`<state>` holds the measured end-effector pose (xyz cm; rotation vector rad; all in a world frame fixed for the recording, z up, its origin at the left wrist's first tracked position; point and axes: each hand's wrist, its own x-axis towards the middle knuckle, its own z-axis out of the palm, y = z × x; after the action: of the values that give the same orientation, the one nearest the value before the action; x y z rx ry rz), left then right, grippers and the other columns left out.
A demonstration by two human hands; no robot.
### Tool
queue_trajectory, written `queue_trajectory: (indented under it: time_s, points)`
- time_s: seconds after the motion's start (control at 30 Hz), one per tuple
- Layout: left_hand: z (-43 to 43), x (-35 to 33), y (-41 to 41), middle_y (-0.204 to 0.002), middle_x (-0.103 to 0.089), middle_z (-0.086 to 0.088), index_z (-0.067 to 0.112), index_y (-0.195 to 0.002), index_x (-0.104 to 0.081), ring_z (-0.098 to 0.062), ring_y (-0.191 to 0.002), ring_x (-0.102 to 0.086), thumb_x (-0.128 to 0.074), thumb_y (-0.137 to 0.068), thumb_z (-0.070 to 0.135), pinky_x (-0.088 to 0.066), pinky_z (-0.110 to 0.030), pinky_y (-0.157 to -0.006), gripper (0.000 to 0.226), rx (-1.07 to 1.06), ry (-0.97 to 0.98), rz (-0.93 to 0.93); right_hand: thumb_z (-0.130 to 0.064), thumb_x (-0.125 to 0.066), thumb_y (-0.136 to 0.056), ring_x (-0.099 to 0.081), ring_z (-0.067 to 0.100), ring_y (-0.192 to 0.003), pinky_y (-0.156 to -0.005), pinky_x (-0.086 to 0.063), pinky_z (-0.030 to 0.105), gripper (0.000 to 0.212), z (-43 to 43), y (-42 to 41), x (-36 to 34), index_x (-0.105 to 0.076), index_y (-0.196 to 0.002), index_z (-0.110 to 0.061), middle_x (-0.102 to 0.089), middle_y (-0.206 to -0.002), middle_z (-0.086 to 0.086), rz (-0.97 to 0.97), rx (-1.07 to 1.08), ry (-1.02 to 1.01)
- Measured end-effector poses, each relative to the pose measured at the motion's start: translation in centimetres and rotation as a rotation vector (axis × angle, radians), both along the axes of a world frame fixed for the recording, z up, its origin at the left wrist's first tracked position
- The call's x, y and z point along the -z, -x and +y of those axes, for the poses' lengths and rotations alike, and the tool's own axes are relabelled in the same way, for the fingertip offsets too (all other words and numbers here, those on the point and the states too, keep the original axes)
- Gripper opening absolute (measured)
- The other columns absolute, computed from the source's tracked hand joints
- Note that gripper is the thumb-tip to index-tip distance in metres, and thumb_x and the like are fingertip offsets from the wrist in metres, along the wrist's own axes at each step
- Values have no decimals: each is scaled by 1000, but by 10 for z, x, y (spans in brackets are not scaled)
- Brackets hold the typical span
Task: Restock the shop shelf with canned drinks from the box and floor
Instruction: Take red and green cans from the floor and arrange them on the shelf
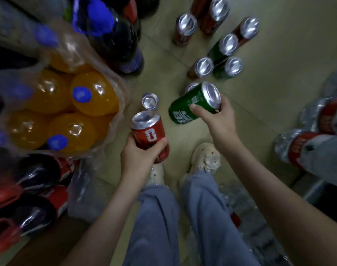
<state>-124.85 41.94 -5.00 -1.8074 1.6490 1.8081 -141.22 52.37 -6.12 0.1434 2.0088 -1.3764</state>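
My left hand (140, 156) grips a red can (147, 132) by its lower body, above the floor. In my right hand (214, 117) is a green can (190, 103), held tilted with its silver top pointing up and right. Just beyond the red can, one can (150, 100) stands on the floor, and only its silver top shows. Several more red and green cans (218, 52) stand upright on the tiled floor ahead and to the right. No box and no shelf are in view.
A shrink-wrapped pack of orange soda bottles (68, 110) fills the left. Dark cola bottles (114, 39) stand behind it and others (35, 189) lie below it. Wrapped water bottles (313, 143) lie at the right. My feet in pale clogs (206, 156) stand on the floor.
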Motion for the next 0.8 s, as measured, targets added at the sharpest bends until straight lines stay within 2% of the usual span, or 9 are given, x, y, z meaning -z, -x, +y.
queue_trajectory:
  time_s: [0.07,0.17,0.3,0.37,0.47,0.57,0.63,0.73,0.8]
  points:
    - [-9,-47,14,-99,-68,14,31,-103,-61,-4,-91,-65,-85,-55,42,-50,-28,-83,55,-15,-19,41,-16,-82,-70,-65,6,-94,-80,-52,21,54,0,17,-59,-56,-117,-13,-67,-106,-4,-13,-28,27]
    - [-26,-127,32,-99,-69,11,26,-107,-62,-2,-90,-65,-84,-64,32,-50,-23,-82,49,21,-39,129,-24,-82,-60,-66,10,-95,-80,-53,24,58,-4,36,-145,-58,-112,-15,-69,-103,-2,-41,-62,103]
    - [-49,-228,54,-96,-71,7,15,-108,-64,0,-85,-67,-83,-68,18,-50,-13,-71,45,77,-55,257,-28,-79,-59,-64,24,-102,-89,-50,39,54,-12,50,-242,-61,-109,-18,-67,-108,10,-53,-114,223]
    - [-58,-279,59,-95,-72,4,10,-108,-66,-2,-85,-68,-84,-64,18,-49,-13,-70,48,112,-56,296,-28,-78,-59,-64,30,-105,-94,-49,46,55,-15,55,-289,-61,-110,-18,-68,-110,12,-82,-120,295]
    - [-68,-357,59,-92,-74,3,11,-103,-67,-8,-87,-69,-81,-54,31,-51,-17,-71,54,140,-47,332,-30,-79,-57,-65,27,-104,-94,-49,46,61,-24,61,-361,-59,-114,-18,-70,-108,8,-108,-160,349]
    - [-78,-440,57,-86,-75,7,17,-95,-68,-7,-82,-69,-79,-55,26,-51,-16,-68,42,131,19,374,-34,-83,-55,-65,31,-104,-94,-48,49,69,-38,71,-437,-60,-117,-12,-70,-108,11,-89,-212,421]
    - [-84,-496,56,-87,-75,7,20,-93,-68,-8,-84,-70,-79,-56,25,-52,-17,-69,39,122,68,407,-33,-81,-53,-67,27,-98,-89,-50,44,64,-50,79,-491,-61,-109,-11,-72,-101,7,-59,-233,467]
    - [-93,-574,54,-95,-74,0,18,-99,-68,-17,-91,-70,-81,-51,36,-54,-27,-77,53,79,161,464,-35,-77,-52,-68,20,-91,-81,-52,36,60,-72,90,-574,-62,-106,-13,-73,-93,2,20,-300,548]
    - [-101,-622,52,-95,-74,-1,19,-100,-69,-18,-92,-70,-80,-49,39,-53,-32,-80,55,46,243,506,-37,-78,-53,-68,22,-96,-85,-52,40,65,-87,94,-625,-62,-111,-15,-72,-101,4,110,-389,588]
